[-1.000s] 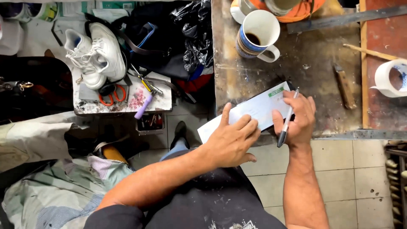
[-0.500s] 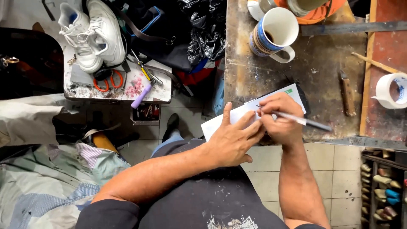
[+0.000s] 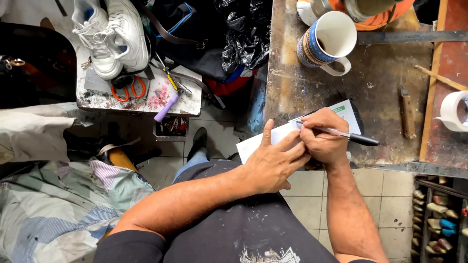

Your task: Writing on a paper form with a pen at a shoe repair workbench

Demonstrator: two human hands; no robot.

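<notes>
A white slip of paper (image 3: 256, 141) lies at the near edge of a worn workbench (image 3: 380, 92), overhanging it on the left. My left hand (image 3: 273, 163) lies flat on the paper, fingers spread, pinning it down. My right hand (image 3: 324, 139) grips a pen (image 3: 358, 139) with its tip on the paper, close to my left fingertips. The pen's dark end points right. Part of the paper is hidden under both hands.
A patterned mug (image 3: 326, 41) stands at the bench's back. A knife-like tool (image 3: 407, 112) and a tape roll (image 3: 456, 111) lie to the right. On the left, a low stand (image 3: 190, 104) bears white sneakers (image 3: 114, 36), orange scissors (image 3: 127, 90) and tools. Cloth (image 3: 53, 209) lies on the floor.
My right hand turned the pen from upright to writing position and brought its tip down onto the paper. My left hand stayed on the paper. The view shifted slightly.
</notes>
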